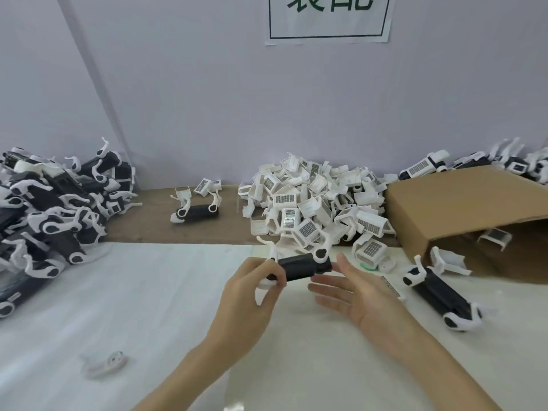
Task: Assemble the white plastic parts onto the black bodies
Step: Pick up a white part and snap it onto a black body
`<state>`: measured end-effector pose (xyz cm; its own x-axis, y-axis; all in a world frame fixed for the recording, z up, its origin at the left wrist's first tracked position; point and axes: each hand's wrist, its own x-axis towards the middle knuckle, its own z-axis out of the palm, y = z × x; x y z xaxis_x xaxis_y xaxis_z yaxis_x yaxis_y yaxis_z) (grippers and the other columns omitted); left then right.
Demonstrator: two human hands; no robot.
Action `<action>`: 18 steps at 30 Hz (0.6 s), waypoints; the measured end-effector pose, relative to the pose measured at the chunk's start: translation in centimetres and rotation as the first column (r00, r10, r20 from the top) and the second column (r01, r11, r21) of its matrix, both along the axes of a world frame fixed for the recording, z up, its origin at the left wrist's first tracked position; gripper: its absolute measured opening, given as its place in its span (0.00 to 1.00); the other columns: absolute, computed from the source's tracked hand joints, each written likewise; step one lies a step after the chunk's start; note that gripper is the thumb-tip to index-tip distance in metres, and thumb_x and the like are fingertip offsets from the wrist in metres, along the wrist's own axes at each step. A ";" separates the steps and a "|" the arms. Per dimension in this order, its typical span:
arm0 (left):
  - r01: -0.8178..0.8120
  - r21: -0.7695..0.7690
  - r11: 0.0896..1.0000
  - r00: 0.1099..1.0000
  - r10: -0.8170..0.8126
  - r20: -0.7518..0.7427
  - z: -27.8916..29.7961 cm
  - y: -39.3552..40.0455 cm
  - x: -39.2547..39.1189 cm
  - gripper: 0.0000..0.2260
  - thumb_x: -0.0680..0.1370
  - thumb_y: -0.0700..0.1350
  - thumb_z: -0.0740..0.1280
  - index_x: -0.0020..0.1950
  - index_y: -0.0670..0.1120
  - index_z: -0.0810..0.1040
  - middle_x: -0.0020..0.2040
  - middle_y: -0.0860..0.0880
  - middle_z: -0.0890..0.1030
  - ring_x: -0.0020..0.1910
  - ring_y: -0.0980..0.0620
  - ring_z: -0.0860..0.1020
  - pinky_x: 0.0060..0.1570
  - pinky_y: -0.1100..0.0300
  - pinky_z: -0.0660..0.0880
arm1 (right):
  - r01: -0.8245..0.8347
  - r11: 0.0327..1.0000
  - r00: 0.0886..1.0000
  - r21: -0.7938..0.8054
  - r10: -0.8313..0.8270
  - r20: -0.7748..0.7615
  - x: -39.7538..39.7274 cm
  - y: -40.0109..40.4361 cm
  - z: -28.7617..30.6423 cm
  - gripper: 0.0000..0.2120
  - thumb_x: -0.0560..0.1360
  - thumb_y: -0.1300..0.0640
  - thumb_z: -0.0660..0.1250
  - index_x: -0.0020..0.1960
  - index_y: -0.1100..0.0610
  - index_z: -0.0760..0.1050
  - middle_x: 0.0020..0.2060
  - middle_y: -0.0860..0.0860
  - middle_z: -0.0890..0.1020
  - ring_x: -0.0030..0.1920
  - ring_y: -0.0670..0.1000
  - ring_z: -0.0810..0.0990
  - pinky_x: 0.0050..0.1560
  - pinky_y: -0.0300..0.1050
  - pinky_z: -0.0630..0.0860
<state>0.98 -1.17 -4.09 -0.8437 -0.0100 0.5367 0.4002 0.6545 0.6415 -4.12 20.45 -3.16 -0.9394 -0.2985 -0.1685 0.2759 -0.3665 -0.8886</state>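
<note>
white table (148,292); left hand (249,295) grips black body (302,266)

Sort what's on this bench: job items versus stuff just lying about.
Job: black body gripped by left hand; open right hand; white parts pile; assembled heap.
Lying about: cardboard box; wall sign; green ring.

A black body (305,266) with white clips lies sideways, held up above the table, near a big pile of white parts (314,203).
</note>
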 end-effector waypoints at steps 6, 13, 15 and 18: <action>0.157 -0.052 0.986 0.987 -0.157 -0.010 -0.4 0.5 1.1 0.13 0.81 0.41 0.74 0.58 0.54 0.73 0.64 0.57 0.74 0.61 0.57 0.78 0.62 0.69 0.70 | 0.001 0.996 0.994 0.092 0.009 -0.113 1.2 0.1 0.7 0.26 0.75 0.43 0.72 0.60 0.64 0.84 0.58 0.59 0.86 0.58 0.60 0.86 0.52 0.44 0.83; 0.016 0.605 0.796 0.903 -0.271 0.333 1.7 0.9 1.2 0.26 0.75 0.65 0.70 0.69 0.57 0.71 0.54 0.55 0.87 0.49 0.58 0.83 0.45 0.73 0.72 | -0.032 0.996 0.971 0.088 0.052 -0.232 2.0 -0.2 1.3 0.23 0.73 0.40 0.76 0.60 0.56 0.85 0.58 0.59 0.86 0.59 0.58 0.85 0.53 0.44 0.82; 0.031 0.605 0.796 0.926 -0.251 0.283 1.8 0.8 1.1 0.24 0.73 0.62 0.70 0.66 0.54 0.77 0.48 0.54 0.87 0.45 0.58 0.82 0.42 0.72 0.71 | -0.016 0.989 0.955 0.147 0.058 -0.289 2.2 -0.2 1.2 0.24 0.73 0.38 0.74 0.60 0.55 0.84 0.58 0.58 0.86 0.60 0.57 0.84 0.54 0.43 0.81; 0.036 0.588 0.808 0.957 -0.198 0.213 1.9 0.6 1.0 0.22 0.73 0.59 0.71 0.64 0.52 0.80 0.47 0.52 0.87 0.44 0.58 0.83 0.43 0.71 0.74 | -0.066 0.975 0.935 0.213 0.135 -0.328 2.1 0.1 1.2 0.24 0.76 0.38 0.71 0.63 0.54 0.83 0.61 0.57 0.85 0.64 0.58 0.83 0.55 0.48 0.82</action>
<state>1.99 -0.54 -2.16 -0.9624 -0.1389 0.2333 0.2217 0.0941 0.9706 -1.98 20.56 -1.98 -0.9174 -0.3876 0.0898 -0.0279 -0.1625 -0.9863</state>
